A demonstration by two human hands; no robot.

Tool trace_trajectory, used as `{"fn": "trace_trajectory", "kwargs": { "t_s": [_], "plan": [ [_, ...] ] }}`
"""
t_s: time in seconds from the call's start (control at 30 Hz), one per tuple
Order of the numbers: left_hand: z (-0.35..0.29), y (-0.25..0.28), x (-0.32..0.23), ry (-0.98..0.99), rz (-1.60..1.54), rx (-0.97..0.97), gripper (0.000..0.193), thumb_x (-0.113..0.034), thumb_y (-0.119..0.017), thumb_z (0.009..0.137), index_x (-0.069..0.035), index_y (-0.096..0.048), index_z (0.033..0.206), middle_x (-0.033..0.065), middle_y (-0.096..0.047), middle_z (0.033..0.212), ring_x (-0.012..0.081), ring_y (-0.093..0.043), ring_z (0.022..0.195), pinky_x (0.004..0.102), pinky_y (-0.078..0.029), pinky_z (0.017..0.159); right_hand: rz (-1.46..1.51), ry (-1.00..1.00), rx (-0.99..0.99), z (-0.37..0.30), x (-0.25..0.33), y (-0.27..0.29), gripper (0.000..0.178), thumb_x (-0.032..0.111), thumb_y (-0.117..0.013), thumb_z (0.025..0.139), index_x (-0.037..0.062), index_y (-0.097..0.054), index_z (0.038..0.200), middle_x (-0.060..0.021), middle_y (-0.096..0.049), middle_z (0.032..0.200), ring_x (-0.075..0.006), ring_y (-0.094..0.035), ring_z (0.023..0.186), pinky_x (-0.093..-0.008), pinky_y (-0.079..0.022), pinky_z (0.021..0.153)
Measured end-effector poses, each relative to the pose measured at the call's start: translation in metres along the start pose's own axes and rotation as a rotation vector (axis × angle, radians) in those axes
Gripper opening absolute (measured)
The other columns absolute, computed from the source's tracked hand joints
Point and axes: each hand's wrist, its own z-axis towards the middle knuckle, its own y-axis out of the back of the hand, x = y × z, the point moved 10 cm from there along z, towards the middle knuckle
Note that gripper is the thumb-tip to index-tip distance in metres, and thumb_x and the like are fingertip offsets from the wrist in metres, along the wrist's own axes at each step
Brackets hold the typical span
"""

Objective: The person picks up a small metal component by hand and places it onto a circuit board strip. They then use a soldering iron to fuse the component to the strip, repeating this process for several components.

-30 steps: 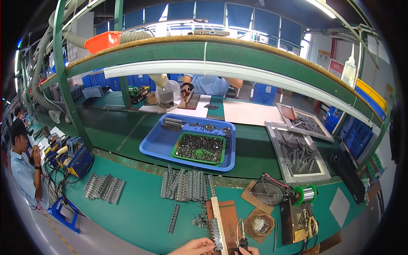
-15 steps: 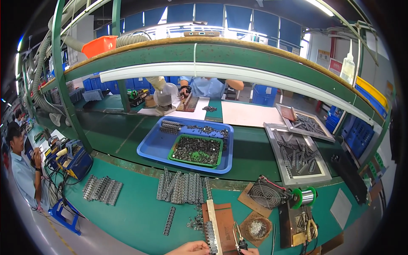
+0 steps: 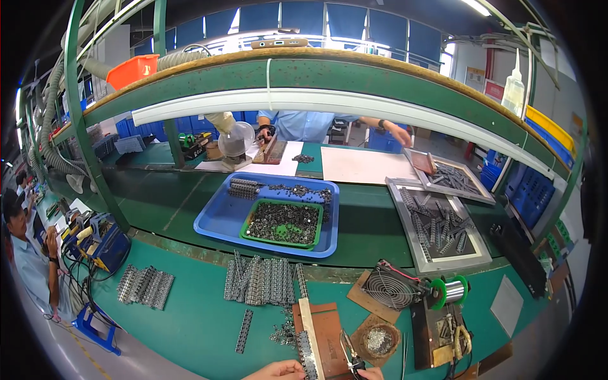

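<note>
At the lower edge, my left hand [image 3: 280,370] has its fingers closed at the near end of a strip of small grey metal-and-black components [image 3: 308,356]. That strip lies against a pale bar [image 3: 311,335] on a reddish-brown board [image 3: 328,329]. My right hand [image 3: 371,373], partly cut off by the frame, grips a soldering iron [image 3: 356,361], its tip over the board. Loose small components [image 3: 284,334] lie left of the board, with a single strip [image 3: 244,330] farther left. Beyond them sits a row of strips [image 3: 263,280].
Right of my hands are a dish of silvery bits [image 3: 380,341], tweezers [image 3: 405,354], a fan [image 3: 387,285] and a solder spool [image 3: 453,291]. A blue tray [image 3: 209,221] holds a green tray [image 3: 278,239] of parts. Another person's hand [image 3: 398,134] is across the bench, near framed trays [image 3: 415,244].
The whole view has shifted slightly, so things sit farther left. Across the bench, the other person's arm has stretched out to the right. My hands keep their places at the strip and iron.
</note>
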Motion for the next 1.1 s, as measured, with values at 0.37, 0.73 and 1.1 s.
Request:
{"fn": "trace_trajectory", "kwargs": {
  "t_s": [0.37, 0.73, 1.1],
  "plan": [
    [-0.0003, -0.0032, -0.0048, -0.032, -0.005, 0.012, 0.013, -0.017, -0.052, 0.089, -0.004, -0.052, 0.088, 0.0013, -0.056, 0.071, 0.0083, -0.054, 0.063, 0.0223, -0.045, 0.059, 0.031, 0.006, -0.023, 0.0022, 0.0045, 0.0027, 0.026, -0.002, -0.067, 0.070, -0.0018, -0.057, 0.094, -0.0130, -0.053, 0.081, -0.0215, -0.052, 0.067, -0.0276, -0.043, 0.060],
    [0.0018, -0.0019, 0.0003, -0.039, -0.052, 0.022, 0.013, -0.017, -0.051, 0.090, -0.004, -0.052, 0.088, 0.0021, -0.057, 0.071, 0.0089, -0.055, 0.063, 0.0226, -0.045, 0.059, 0.042, 0.016, -0.023, 0.0030, 0.0065, 0.0036, 0.027, -0.003, -0.066, 0.071, -0.0017, -0.056, 0.095, -0.0129, -0.052, 0.082, -0.0204, -0.051, 0.067, -0.0265, -0.042, 0.060],
    [-0.0002, -0.0021, -0.0054, -0.039, 0.021, 0.014, 0.015, -0.019, -0.051, 0.090, -0.004, -0.053, 0.088, 0.0011, -0.057, 0.072, 0.0079, -0.054, 0.063, 0.0213, -0.044, 0.059, 0.007, 0.033, 0.021, 0.0010, 0.0065, 0.0016, 0.030, -0.003, -0.065, 0.072, -0.0002, -0.053, 0.100, -0.0129, -0.052, 0.084, -0.0210, -0.051, 0.068, -0.0272, -0.042, 0.061]
  ]
}}
